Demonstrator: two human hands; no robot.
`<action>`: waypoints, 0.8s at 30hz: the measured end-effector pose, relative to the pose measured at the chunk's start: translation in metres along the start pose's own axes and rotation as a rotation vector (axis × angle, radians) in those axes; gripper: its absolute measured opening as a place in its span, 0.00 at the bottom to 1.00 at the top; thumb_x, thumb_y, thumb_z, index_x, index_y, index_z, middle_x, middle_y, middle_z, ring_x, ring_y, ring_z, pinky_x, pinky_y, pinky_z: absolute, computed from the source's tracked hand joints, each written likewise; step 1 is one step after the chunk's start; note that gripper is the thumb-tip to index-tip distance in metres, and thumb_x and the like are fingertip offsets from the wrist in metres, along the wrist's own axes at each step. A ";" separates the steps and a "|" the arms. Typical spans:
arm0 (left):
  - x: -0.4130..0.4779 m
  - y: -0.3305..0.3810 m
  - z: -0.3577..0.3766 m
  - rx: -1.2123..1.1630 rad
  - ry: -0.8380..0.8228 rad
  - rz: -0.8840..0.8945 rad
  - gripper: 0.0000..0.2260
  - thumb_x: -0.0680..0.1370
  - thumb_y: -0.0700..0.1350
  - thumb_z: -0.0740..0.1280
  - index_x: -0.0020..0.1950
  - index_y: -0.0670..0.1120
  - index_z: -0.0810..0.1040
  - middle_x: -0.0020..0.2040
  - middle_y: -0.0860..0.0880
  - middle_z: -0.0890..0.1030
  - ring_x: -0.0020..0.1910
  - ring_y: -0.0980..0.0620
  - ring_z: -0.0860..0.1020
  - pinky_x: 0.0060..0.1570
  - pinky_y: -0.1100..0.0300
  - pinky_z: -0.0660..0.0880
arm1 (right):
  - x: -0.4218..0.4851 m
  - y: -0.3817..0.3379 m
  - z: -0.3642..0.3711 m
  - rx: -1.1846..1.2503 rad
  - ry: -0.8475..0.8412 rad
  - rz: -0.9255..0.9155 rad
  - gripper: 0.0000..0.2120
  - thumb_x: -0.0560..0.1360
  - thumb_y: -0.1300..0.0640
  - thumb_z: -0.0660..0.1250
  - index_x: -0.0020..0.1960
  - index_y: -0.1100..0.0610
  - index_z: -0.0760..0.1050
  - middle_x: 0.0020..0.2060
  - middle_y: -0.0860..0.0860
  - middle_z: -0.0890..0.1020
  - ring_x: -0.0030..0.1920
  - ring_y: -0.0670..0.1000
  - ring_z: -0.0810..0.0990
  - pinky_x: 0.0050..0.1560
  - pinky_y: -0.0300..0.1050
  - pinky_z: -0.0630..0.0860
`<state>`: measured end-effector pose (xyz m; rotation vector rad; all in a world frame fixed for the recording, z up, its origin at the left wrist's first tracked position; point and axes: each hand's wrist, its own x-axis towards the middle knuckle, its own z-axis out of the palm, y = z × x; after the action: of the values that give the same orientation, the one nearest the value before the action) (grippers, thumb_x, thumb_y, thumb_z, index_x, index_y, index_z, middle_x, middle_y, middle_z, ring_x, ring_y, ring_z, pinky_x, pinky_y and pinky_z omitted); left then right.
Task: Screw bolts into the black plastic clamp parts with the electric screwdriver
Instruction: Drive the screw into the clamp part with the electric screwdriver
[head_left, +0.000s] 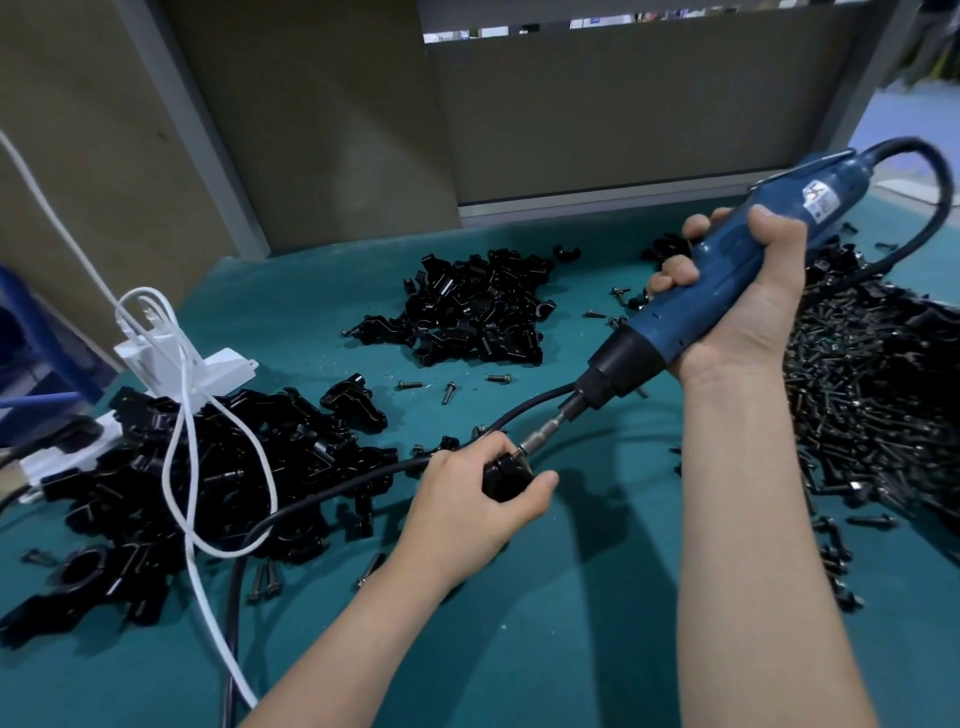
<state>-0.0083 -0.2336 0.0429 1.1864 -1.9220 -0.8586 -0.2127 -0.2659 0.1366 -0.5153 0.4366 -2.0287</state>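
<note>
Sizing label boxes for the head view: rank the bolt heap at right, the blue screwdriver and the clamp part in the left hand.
1. bolt heap, though the frame edge cuts it.
2. blue screwdriver.
3. clamp part, clearly smallest, partly hidden by the left hand.

white plastic power block (208, 371) at left edge of teal-covered bench (571, 597) | thin white cable (193, 564) looped over it | grey-brown partition panels (623, 119) along far edge

The person's visible body consists of two bare hands, the left hand (467, 501) and the right hand (750, 306), each joined to a bare forearm, the left forearm (343, 644) and the right forearm (753, 519), uncovered along the full visible length, with slender fingers and short fingernails.
</note>
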 end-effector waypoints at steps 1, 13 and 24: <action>0.000 0.000 0.000 0.008 0.004 0.002 0.19 0.65 0.65 0.65 0.35 0.48 0.72 0.29 0.48 0.79 0.36 0.42 0.76 0.40 0.46 0.76 | 0.000 0.000 -0.001 -0.004 0.002 0.002 0.06 0.76 0.52 0.60 0.44 0.54 0.69 0.35 0.48 0.77 0.25 0.45 0.70 0.28 0.37 0.69; -0.001 -0.001 0.000 0.044 0.008 0.015 0.19 0.65 0.62 0.65 0.30 0.51 0.62 0.24 0.56 0.67 0.33 0.50 0.66 0.35 0.56 0.66 | 0.004 0.006 -0.010 0.028 0.028 0.061 0.06 0.75 0.52 0.60 0.44 0.54 0.69 0.35 0.47 0.77 0.24 0.44 0.70 0.27 0.37 0.69; -0.006 0.012 0.008 -0.476 -0.193 -0.106 0.11 0.65 0.58 0.68 0.29 0.52 0.75 0.24 0.51 0.75 0.21 0.51 0.72 0.24 0.65 0.68 | 0.004 -0.003 -0.016 0.351 -0.358 0.050 0.28 0.50 0.60 0.83 0.44 0.58 0.72 0.33 0.50 0.77 0.21 0.47 0.71 0.24 0.38 0.71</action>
<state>-0.0188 -0.2228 0.0469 0.9457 -1.6741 -1.4376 -0.2254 -0.2666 0.1255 -0.6239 -0.1205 -1.8603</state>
